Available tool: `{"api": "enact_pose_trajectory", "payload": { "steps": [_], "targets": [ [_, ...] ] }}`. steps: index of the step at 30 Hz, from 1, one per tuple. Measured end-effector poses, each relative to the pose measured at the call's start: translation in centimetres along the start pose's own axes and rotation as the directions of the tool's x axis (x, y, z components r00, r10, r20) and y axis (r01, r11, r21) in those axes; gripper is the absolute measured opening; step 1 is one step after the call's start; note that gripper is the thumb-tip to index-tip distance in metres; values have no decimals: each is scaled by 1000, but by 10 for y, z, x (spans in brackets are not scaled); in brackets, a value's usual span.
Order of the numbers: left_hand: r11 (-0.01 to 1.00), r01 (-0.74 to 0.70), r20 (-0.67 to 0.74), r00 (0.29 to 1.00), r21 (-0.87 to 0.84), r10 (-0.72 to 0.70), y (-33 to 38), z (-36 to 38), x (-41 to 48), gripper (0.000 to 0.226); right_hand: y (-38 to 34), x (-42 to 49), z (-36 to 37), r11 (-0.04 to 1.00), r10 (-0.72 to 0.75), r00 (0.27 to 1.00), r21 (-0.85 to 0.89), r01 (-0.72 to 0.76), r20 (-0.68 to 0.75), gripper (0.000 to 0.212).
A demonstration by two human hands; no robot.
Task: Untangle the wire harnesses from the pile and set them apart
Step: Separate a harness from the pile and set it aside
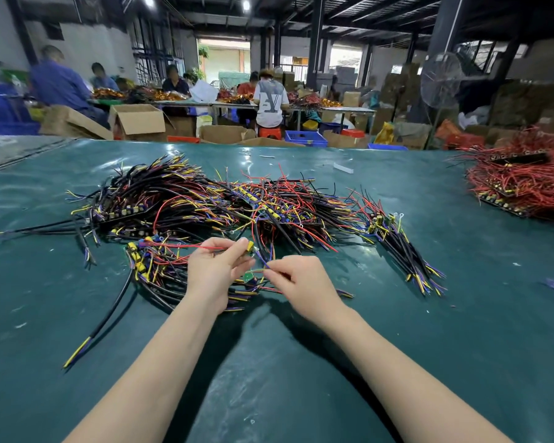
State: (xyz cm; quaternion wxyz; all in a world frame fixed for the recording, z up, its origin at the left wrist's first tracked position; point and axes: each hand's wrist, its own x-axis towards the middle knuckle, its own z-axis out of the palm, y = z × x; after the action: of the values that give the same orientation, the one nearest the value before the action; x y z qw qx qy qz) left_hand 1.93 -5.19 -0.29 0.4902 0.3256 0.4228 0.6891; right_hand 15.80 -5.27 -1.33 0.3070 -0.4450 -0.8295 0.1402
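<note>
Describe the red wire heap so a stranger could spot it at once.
Start at the green table and look to its far right edge, well away from the big mixed pile in the middle. The heap lying there is almost entirely red wire, while the middle pile mixes black, yellow, blue and red.
</note>
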Motion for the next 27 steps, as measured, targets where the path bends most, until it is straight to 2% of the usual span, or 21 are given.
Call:
{"api": "enact_pose_trajectory", "payload": {
  "steps": [1, 3, 8, 10, 13, 17, 22, 27],
  "targets": [
    [1000, -13, -15, 1000, -12, 13, -1, 1, 0, 24, -2, -1, 3, 988, -48, 999, -149, 46, -13, 29],
    [999, -40, -30, 999, -29, 39, -2, 1, -1, 23, -6, -2, 4, 986, -62, 996, -157, 52, -60, 29],
    [998, -15, 48, 999, -60, 18, 1, 1, -2, 12, -6, -1, 3, 981, 58, 979, 195, -19, -198, 22],
    [991, 74, 134, 989, -109, -59, 3, 0, -2, 8, -7, 0, 3, 955, 120, 968, 291, -51, -223, 19],
    [951, 263, 248, 944, -161, -219, 5, -2, 0, 16, -8, 1, 3, 924, 192, 955, 369, -99, -225, 19],
    [924, 332, 268, 923, -191, -277, 7, 1, 2, 20, -6, 5, -1, 846, 296, 935, 508, -162, -195, 25],
    [947, 297, 283, 925, -120, -254, 5, 3, 0, 19, -2, 7, -4, 686, 428, 902, 673, -276, -66, 33],
    [986, 62, 233, 968, 153, -97, -4, 1, -4, 24, 1, 5, -5, 589, 439, 894, 724, -360, 87, 28]
  ]
}}
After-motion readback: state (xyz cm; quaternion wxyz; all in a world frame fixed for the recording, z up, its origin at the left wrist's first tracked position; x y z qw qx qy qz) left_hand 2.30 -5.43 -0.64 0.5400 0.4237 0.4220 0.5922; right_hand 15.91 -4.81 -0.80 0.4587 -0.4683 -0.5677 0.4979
